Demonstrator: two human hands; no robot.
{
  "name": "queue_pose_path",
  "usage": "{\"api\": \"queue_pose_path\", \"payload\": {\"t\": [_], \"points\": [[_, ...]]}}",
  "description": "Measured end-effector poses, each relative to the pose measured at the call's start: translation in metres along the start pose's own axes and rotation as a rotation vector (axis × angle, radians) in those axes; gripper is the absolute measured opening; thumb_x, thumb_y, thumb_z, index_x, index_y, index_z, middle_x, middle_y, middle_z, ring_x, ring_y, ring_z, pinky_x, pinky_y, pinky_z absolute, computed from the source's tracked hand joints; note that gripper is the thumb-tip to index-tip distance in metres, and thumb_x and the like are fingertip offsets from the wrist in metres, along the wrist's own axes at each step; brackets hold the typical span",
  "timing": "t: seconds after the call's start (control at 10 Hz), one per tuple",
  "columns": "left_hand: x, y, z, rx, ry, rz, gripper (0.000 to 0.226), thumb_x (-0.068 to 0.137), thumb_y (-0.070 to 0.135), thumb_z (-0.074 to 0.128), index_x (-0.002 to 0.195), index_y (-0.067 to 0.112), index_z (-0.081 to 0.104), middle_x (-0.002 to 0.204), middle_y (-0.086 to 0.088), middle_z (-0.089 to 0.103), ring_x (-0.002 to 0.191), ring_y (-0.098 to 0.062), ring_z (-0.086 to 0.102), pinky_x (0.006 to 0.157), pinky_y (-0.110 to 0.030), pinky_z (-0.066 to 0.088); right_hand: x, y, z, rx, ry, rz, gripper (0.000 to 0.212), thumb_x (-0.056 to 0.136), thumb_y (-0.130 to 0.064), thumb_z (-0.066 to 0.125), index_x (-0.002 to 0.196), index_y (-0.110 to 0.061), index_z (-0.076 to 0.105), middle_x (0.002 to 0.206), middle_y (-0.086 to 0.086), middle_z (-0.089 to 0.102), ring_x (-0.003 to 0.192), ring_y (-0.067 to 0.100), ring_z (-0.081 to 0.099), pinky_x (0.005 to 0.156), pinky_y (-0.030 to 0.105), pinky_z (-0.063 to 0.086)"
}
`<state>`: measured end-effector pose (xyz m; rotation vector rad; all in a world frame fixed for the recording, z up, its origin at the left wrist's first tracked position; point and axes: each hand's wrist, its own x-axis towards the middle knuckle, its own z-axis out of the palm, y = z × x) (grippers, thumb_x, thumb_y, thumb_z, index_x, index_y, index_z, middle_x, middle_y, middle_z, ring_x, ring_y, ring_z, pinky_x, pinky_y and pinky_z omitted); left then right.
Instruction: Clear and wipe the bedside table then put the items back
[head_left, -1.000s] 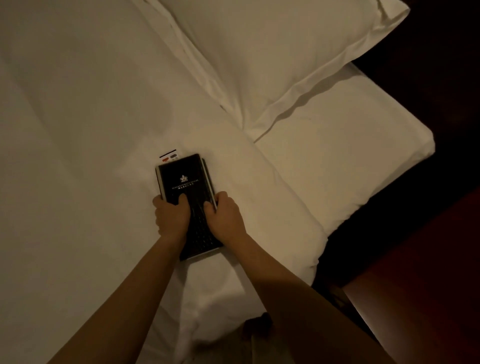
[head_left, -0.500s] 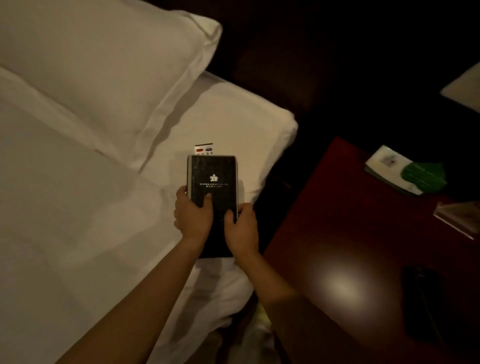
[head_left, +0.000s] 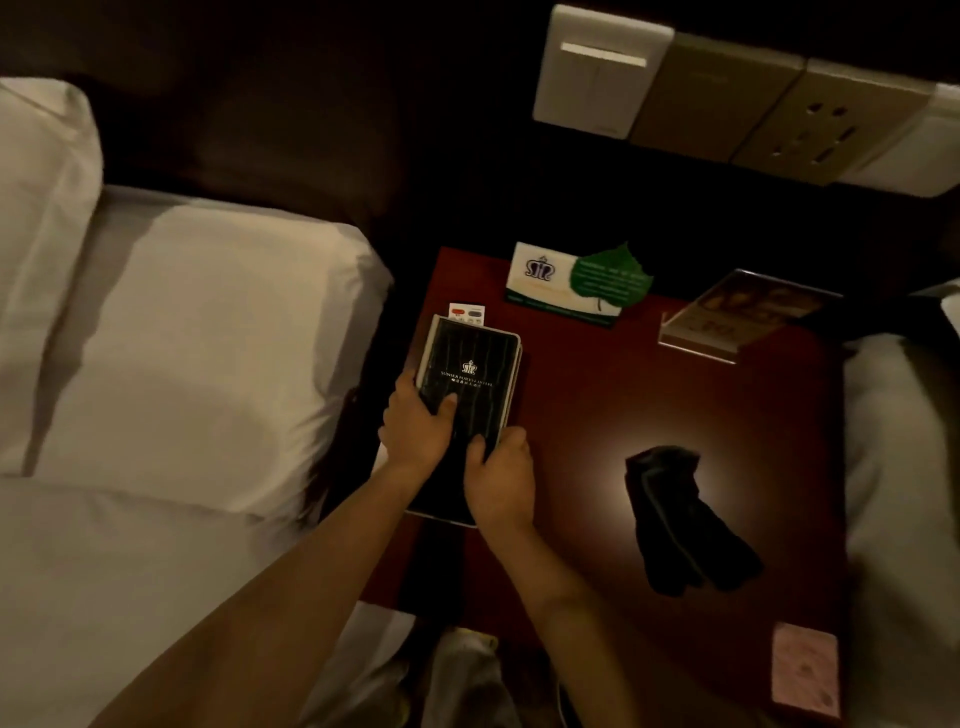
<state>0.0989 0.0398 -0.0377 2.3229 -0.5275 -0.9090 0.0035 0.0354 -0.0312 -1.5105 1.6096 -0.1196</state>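
A black hotel folder with a crest and white lettering lies over the left edge of the dark red bedside table. A small white card with red and blue marks sticks out of its far end. My left hand grips the folder's left side, thumb on the cover. My right hand holds its near right corner. A dark crumpled cloth rests on the table's right half, apart from both hands.
A white and green card and a clear-framed leaflet stand sit at the table's back. A pink pad lies at the near right corner. The white bed is to the left, wall switches and sockets behind.
Both hands have carried the folder with its card from the bed rightward onto the left part of the bedside table. The view has swung right with it.
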Motion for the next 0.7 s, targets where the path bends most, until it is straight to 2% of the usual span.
{"api": "queue_pose_path", "payload": {"t": [0.1,0.3,0.5,0.6,0.7], "points": [[0.004,0.005,0.007,0.056,-0.015,0.023,0.059,0.088,0.029,0.058,0.138,0.011,0.033,0.135,-0.015,0.05,0.124,-0.032,0.048,0.104,-0.053,0.038,0.006,0.006,-0.002,-0.059,0.022,-0.007,0.027,0.096,-0.026,0.041,0.108,-0.003,0.047,0.111,0.016,0.057,0.099,0.026,0.055,0.079,0.039,0.052],[-0.003,0.003,0.015,0.205,0.036,0.03,0.058,0.091,0.029,0.053,0.139,0.005,0.03,0.136,-0.022,0.042,0.128,-0.035,0.039,0.104,-0.052,0.035,0.015,0.005,0.002,-0.185,0.027,-0.025,0.034,0.097,-0.03,0.036,0.117,-0.004,0.047,0.121,0.014,0.052,0.115,0.023,0.047,0.085,0.028,0.044],[-0.006,0.001,0.02,0.252,0.058,0.014,0.061,0.093,0.03,0.049,0.142,0.004,0.024,0.141,-0.023,0.036,0.13,-0.037,0.033,0.105,-0.05,0.032,0.018,0.006,0.001,-0.226,-0.004,-0.052,0.035,0.097,-0.029,0.037,0.121,-0.004,0.044,0.125,0.016,0.048,0.117,0.024,0.044,0.087,0.027,0.042],[-0.007,0.007,0.014,0.25,0.047,-0.02,0.062,0.093,0.031,0.049,0.142,0.003,0.023,0.141,-0.025,0.036,0.13,-0.038,0.032,0.105,-0.048,0.031,0.019,0.0,-0.006,-0.206,-0.052,-0.046,0.037,0.097,-0.03,0.036,0.123,-0.004,0.043,0.127,0.016,0.047,0.118,0.025,0.044,0.088,0.03,0.043],[-0.013,0.014,0.005,0.285,0.061,0.004,0.065,0.093,0.034,0.048,0.143,0.003,0.021,0.142,-0.024,0.034,0.131,-0.038,0.031,0.105,-0.047,0.03,0.015,-0.006,-0.027,-0.167,-0.028,-0.02,0.043,0.097,-0.035,0.035,0.126,-0.004,0.042,0.13,0.016,0.049,0.12,0.028,0.043,0.091,0.036,0.043]]}}
